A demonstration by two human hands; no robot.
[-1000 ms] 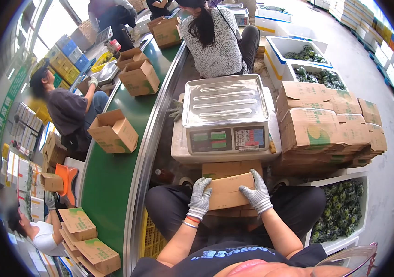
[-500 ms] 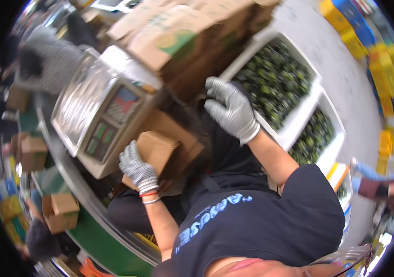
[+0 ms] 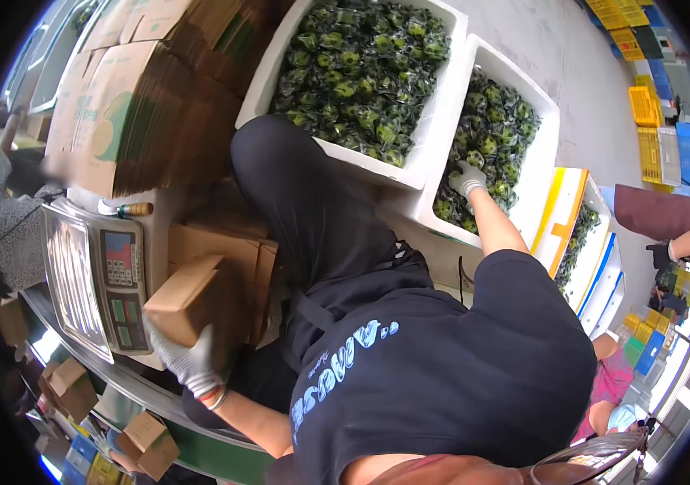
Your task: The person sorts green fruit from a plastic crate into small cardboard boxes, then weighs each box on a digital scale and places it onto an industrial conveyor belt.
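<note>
My left hand (image 3: 186,360), in a grey knit glove, holds a small brown cardboard box (image 3: 191,297) against my lap, next to the weighing scale (image 3: 96,283). My right hand (image 3: 467,179), also gloved, reaches far to the right into a white foam crate (image 3: 544,162) full of wrapped green vegetables (image 3: 486,147). Its fingers rest among the vegetables; I cannot tell whether they grip one. A second white crate (image 3: 434,97) of the same greens sits beside it, behind my dark trouser leg (image 3: 313,202).
A tall stack of flattened cartons (image 3: 131,97) stands above the scale. The green conveyor (image 3: 224,461) with open boxes (image 3: 147,443) runs along the lower left. Another person's gloved hand and sleeve (image 3: 668,230) show at the right, with more crates (image 3: 592,250) and coloured bins (image 3: 652,129) beyond.
My view has swung right. My right hand has left the box and stretched into the far crate of greens. My left hand still holds the small box near the scale.
</note>
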